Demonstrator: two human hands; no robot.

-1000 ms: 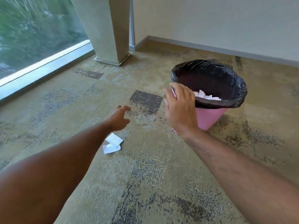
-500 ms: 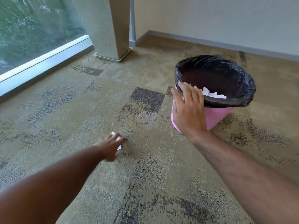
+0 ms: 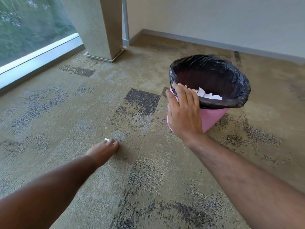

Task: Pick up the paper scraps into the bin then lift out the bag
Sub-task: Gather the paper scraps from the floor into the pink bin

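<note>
Head view
Pink plastic bin (image 3: 212, 118): shown upright on the carpet (image 3: 148, 187), right of centre, near the wall (image 3: 214, 19).
Black bag (image 3: 231, 70): fitted inside the bin, its edge folded out over the rim.
Scraps in bin (image 3: 208, 95): white paper pieces seen lying inside the bag, at the near side.
Right hand (image 3: 183, 111): laid flat on the bin's near-left rim, fingers extended and close together, tips over the bag's folded edge; nothing is gripped.
Left hand (image 3: 104, 150): lowered to the carpet, well left of the bin, fingers curled down onto a paper scrap (image 3: 107, 140); whether the scrap is pinched or only pressed cannot be told.
Paper scrap: mostly hidden by the fingers, a white corner seen beyond the fingertips.
Surroundings: a pillar (image 3: 99, 27) and a window (image 3: 29, 30) at upper left.
</note>
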